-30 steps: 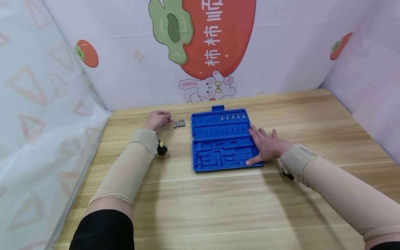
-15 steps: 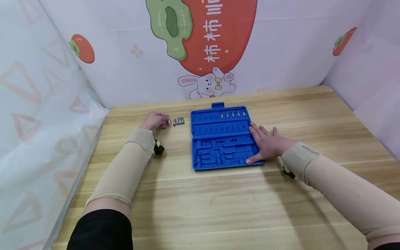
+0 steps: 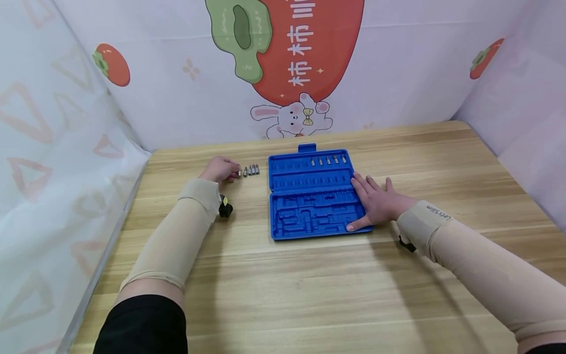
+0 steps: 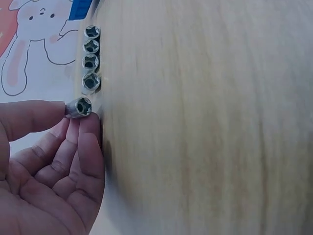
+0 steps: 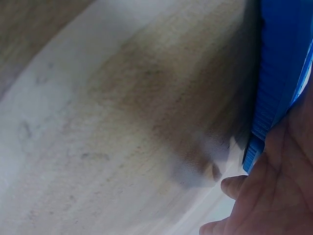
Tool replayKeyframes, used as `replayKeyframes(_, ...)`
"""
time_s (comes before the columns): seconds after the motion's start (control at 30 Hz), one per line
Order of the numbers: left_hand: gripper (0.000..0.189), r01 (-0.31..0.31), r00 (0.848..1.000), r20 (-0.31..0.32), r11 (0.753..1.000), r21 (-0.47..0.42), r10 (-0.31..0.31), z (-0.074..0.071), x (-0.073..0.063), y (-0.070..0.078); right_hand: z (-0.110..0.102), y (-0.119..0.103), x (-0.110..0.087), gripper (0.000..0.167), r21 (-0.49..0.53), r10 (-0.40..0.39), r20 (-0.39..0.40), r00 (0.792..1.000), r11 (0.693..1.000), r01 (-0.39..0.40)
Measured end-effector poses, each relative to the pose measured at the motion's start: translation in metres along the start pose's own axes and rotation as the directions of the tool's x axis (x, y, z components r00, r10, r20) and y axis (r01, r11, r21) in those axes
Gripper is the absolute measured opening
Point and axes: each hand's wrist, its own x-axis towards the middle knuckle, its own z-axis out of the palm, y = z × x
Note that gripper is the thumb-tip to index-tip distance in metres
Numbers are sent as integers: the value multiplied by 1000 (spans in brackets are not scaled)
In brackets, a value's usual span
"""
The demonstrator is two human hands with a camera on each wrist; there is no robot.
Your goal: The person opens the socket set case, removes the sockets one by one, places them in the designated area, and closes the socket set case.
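My left hand [image 3: 218, 169] pinches a small silver socket [image 4: 80, 106] between thumb and fingers, low over the table at the left end of a row. Several similar sockets [image 4: 90, 62] stand in that row, their hollow star-shaped ends showing in the left wrist view. An unfolded blue plastic case [image 3: 305, 234] lies to the right of them. My right hand [image 3: 381, 202] rests spread on its right edge, with the thumb over the near corner. Along the upper right of the case, several sockets [image 3: 328, 160] sit in slots.
The case's latch tab [image 3: 307, 147] points toward the printed backdrop [image 3: 389, 73] behind the wooden table [image 3: 287, 295]. A white curtain [image 3: 57, 196] hangs along the left edge. Many moulded recesses [image 3: 305, 216] in the case hold nothing.
My left hand has lowered the socket to the level of the row, beside its left end. My right hand stays on the case. The head view has shifted slightly.
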Motion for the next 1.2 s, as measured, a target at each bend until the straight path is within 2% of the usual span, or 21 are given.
replayKeyframes(0.2, 25, -48, 999, 14, 989, 139, 47, 1, 7, 2, 0, 0, 1, 134, 6, -1, 0, 1000, 1000, 1)
replayKeyframes(0.37, 20, -66, 998, 27, 975, 212, 61, 2, 6, 5, 2, 1, -1, 135, 15, -6, -11, 1000, 1000, 6)
replayKeyframes(0.7, 9, -22, 1000, -8, 959, 282, 25, 6, 9, 8, 1, 2, -3, 135, 35, -10, -14, 1000, 999, 11)
replayKeyframes(1.13, 21, -23, 999, -16, 954, 298, 29, 6, 7, 8, 2, -1, -2, 134, 14, -2, -12, 1000, 1000, 2)
replayKeyframes(1.2, 23, -28, 998, -44, 950, 312, 44, 7, 6, 11, 2, 0, -1, 134, 9, 3, -7, 1000, 1000, -3)
